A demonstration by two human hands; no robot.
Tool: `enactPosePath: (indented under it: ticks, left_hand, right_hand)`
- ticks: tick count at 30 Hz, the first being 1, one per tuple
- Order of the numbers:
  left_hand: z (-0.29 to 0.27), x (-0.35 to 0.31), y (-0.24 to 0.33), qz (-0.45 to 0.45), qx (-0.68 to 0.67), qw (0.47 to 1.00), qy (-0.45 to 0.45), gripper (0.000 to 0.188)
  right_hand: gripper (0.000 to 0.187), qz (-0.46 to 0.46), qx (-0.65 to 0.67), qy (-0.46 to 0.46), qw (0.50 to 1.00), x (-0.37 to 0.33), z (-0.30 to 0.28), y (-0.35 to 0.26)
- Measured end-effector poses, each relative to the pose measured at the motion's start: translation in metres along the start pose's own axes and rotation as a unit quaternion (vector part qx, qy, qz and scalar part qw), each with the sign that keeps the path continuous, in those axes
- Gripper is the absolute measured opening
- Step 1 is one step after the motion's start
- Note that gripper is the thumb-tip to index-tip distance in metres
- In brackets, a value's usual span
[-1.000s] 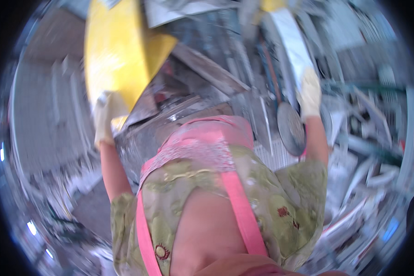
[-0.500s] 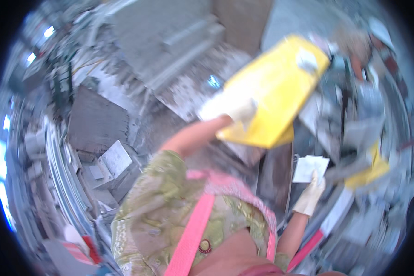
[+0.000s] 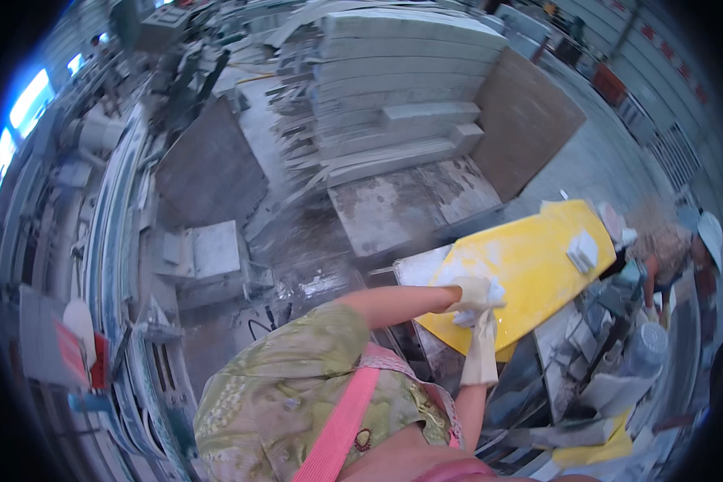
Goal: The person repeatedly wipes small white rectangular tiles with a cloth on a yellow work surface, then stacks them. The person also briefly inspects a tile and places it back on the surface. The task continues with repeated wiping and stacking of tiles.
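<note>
Both my hands meet over a yellow sheet [image 3: 538,265] that lies slanting to the right on a work surface. My left hand [image 3: 472,294], in a pale glove, reaches in with its fingers closed beside a small white piece [image 3: 496,289]. What it grips is mostly hidden. Just below it, my gloved right hand [image 3: 484,333] is closed at the edge of white flat pieces [image 3: 463,318], partly covered by the hands. Whitish dust or wet smears cover the sheet around them. A small stack of white tiles [image 3: 582,252] rests on the sheet's far right part.
Long pale stone slabs [image 3: 402,72] are stacked ahead, beside a brown board [image 3: 526,120]. At the right, a person in a white hat [image 3: 710,239] bends over scattered offcuts. Another yellow piece [image 3: 598,450] lies lower right. A pale block [image 3: 215,249] sits at left.
My view has swung, so the yellow sheet appears lower and further right. My right hand has brought the white square pieces from the right over to my left hand above the sheet.
</note>
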State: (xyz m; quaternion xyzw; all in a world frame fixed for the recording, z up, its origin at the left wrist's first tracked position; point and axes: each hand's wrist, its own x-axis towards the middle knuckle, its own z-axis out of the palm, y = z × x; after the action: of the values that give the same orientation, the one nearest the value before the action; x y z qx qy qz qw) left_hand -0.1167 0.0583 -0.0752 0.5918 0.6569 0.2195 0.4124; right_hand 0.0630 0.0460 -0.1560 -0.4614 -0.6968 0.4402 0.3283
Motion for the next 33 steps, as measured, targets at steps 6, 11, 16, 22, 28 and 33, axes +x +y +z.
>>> enactPosePath:
  ticks: [6, 11, 16, 22, 28, 33]
  left_hand:
    - [0.034, 0.015, -0.005, 0.082, 0.074, 0.985, 0.133, 0.046]
    - [0.038, 0.019, -0.003, 0.053, 0.064, 0.984, 0.155, 0.037]
    - [0.036, 0.015, 0.003, 0.016, 0.045, 0.991, 0.128, 0.040]
    - [0.036, 0.020, 0.001, 0.024, 0.071, 0.989, 0.129, 0.044]
    - [0.028, 0.011, 0.005, 0.018, 0.062, 0.991, 0.115, 0.050]
    - [0.027, 0.016, 0.006, -0.008, 0.061, 0.994, 0.085, 0.049]
  right_hand:
    - [0.111, -0.040, -0.174, -0.107, 0.978, 0.019, -0.046, 0.009]
    - [0.090, -0.061, -0.303, -0.151, 0.939, 0.060, -0.041, 0.029]
    - [0.081, 0.272, 0.284, -0.134, 0.910, 0.081, -0.031, 0.066]
    - [0.105, 0.003, 0.037, -0.203, 0.978, 0.074, -0.032, 0.062]
    - [0.100, 0.006, 0.100, -0.181, 0.978, 0.046, -0.038, 0.000]
    - [0.092, -0.163, -0.002, -0.134, 0.978, 0.038, -0.052, -0.022]
